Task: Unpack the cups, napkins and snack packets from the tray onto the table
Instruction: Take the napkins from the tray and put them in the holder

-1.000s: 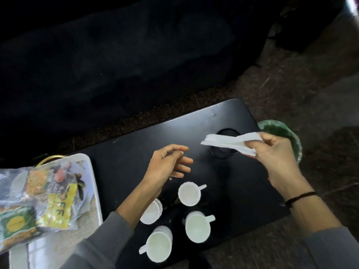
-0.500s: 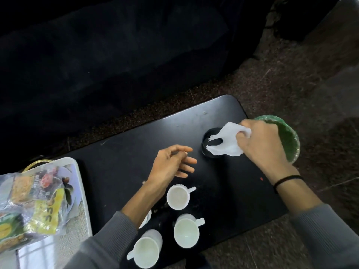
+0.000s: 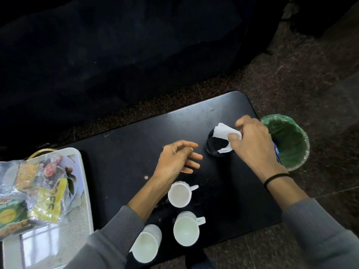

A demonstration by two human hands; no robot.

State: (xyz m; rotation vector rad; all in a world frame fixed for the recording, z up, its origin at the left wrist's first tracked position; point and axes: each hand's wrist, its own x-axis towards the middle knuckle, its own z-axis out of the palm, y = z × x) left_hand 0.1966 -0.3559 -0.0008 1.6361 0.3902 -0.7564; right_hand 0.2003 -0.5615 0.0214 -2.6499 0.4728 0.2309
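My right hand [image 3: 250, 140] grips a white napkin [image 3: 223, 132] and holds it over a round black holder [image 3: 215, 147] near the far right of the black table [image 3: 120, 152]. My left hand [image 3: 176, 160] hovers over the table's middle with loosely spread fingers and nothing in it. Three white cups show near the front edge: one [image 3: 179, 195] just below my left wrist, one [image 3: 186, 230] in front of it, one [image 3: 145, 246] partly under my left forearm. Snack packets [image 3: 37, 193] in clear wrap lie on the white tray [image 3: 83, 183] at the left.
A bin with a green liner [image 3: 289, 142] stands on the floor just off the table's right end. A dark sofa or cloth fills the far side beyond the table. Speckled brown floor surrounds the table.
My right hand has carried the napkin down and left, from above the table onto the black holder. My left hand has stayed roughly in place. The view shifted slightly.
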